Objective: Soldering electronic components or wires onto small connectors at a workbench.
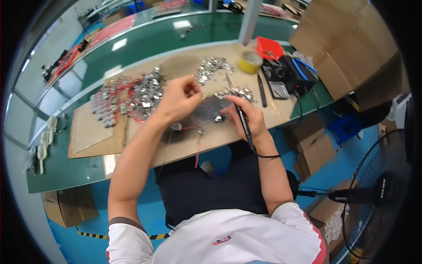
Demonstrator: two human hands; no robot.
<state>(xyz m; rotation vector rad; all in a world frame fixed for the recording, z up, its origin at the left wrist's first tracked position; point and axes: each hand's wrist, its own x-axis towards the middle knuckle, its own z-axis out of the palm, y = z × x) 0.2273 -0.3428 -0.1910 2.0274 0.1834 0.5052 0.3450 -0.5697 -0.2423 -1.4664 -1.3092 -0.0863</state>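
My right hand (253, 119) grips a soldering iron (242, 122) by its black handle, with the metal tip pointing up and away over the work board. A black cable runs from the handle's lower end past my wrist. My left hand (178, 100) is closed in a pinch just left of the iron; what its fingers hold is too small to make out. Between the hands lies a dark grey mat (210, 109) with small shiny metal parts on it. A small part with red wires (201, 130) lies near the table's front edge, below my left hand.
Left of my hands lies a heap of small metal parts with red wires (145, 94). Loose metal pieces (213, 67) are piled farther back. At the right stand a yellow tub (249, 66), a red bin (269, 47), a black soldering station (299, 75) and a fan (367, 189).
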